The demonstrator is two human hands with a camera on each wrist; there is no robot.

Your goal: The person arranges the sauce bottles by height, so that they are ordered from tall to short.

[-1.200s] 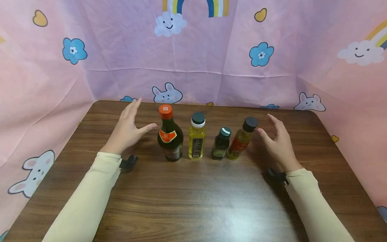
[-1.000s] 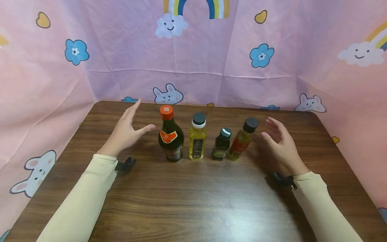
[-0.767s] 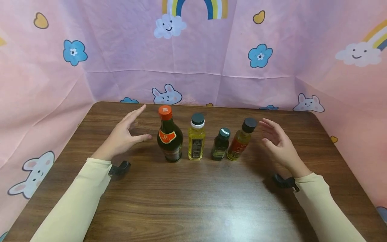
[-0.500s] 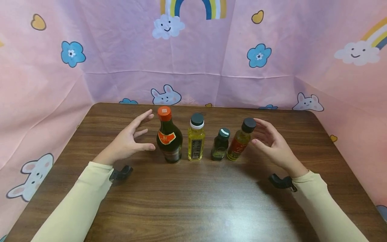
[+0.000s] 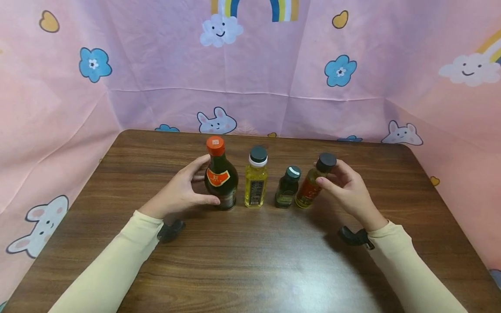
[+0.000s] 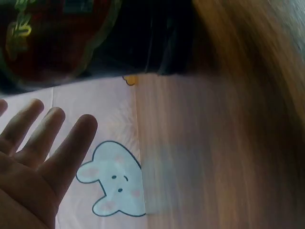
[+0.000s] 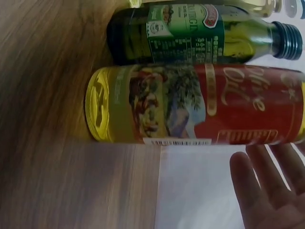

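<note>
A dark sauce bottle [image 5: 221, 174] with an orange-red cap stands upright at the left of a row. My left hand [image 5: 176, 193] is around its left side, thumb in front and fingers partly hidden behind. In the left wrist view, straight fingers [image 6: 71, 157] show a gap to the bottle. At the row's right end stands an olive oil bottle [image 7: 248, 102] with a red label and black cap. My right hand [image 5: 350, 191] is beside it, thumb at its front near the neck and other fingers behind. The right wrist view shows loosely extended fingers [image 7: 248, 179] close below the bottle.
Between these two stand a yellow oil bottle [image 5: 255, 182] with a dark green cap and a small green olive oil bottle [image 5: 287, 189], the latter close to the red-labelled one. All are on a brown wooden table [image 5: 235, 261]. A pink patterned cloth [image 5: 258, 65] surrounds the table's back and sides.
My left hand has moved right to the dark sauce bottle, its fingers going behind it. My right hand drew back slightly, then moved left to the olive oil bottle. The bottles stay in place.
</note>
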